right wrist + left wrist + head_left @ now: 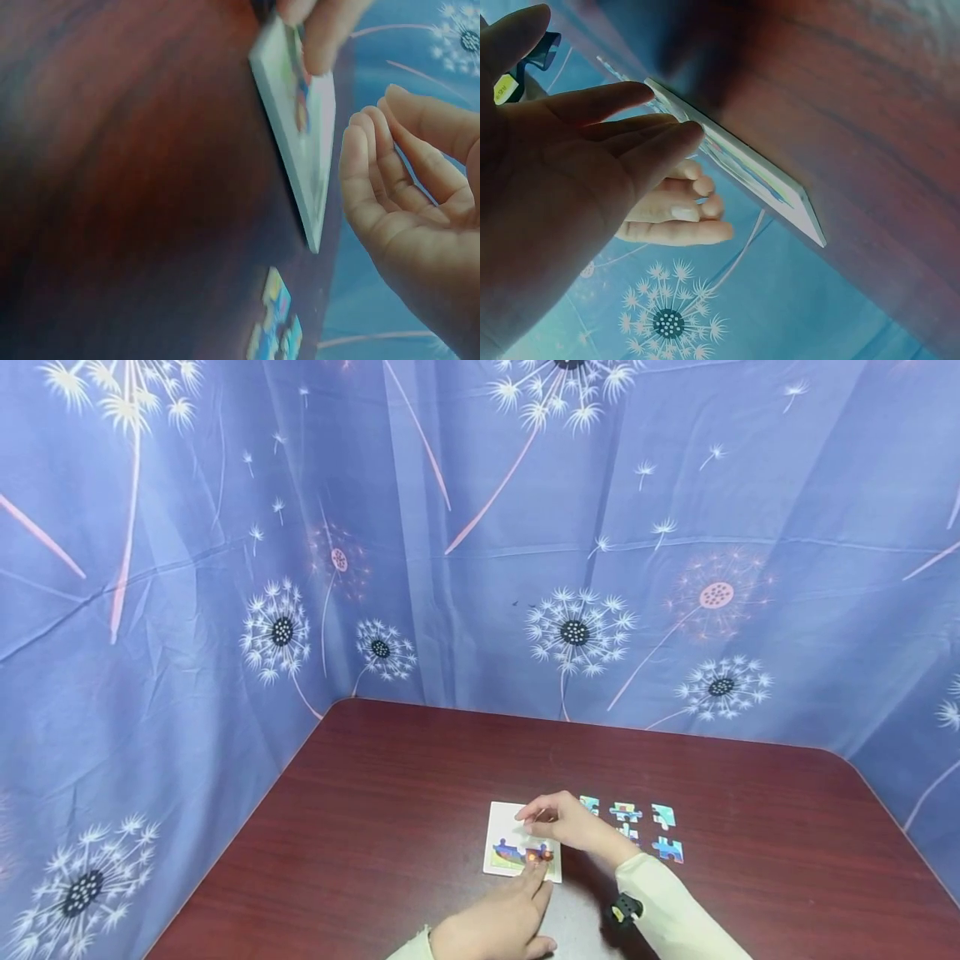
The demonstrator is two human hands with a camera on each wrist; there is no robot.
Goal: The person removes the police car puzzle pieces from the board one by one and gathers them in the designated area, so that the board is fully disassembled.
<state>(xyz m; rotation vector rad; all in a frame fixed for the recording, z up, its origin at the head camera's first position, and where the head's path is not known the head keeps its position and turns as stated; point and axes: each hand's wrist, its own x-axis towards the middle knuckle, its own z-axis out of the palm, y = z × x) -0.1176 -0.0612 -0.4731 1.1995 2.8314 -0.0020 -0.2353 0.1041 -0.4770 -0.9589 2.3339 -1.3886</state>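
A small white puzzle board (502, 818) lies on the table, with joined dark-blue and orange jigsaw pieces (510, 852) along its near part. My left hand (495, 922) reaches in from the near side, fingers extended, fingertips pressing on the pieces at the board's near right. Over the board's right side hovers my right hand (570, 822), its fingers loosely bent and the thumb near the index fingertip. In the right wrist view no piece shows between the right hand's fingers (367, 165). The left wrist view shows the board (802, 214) edge-on beyond the left fingers.
Several loose jigsaw pieces (666, 848) lie on the dark red-brown table (420, 777) right of the board, some partly behind the right hand. A black device (626, 907) is on the right wrist. Blue dandelion-print curtains (480, 635) stand behind and left of the table.
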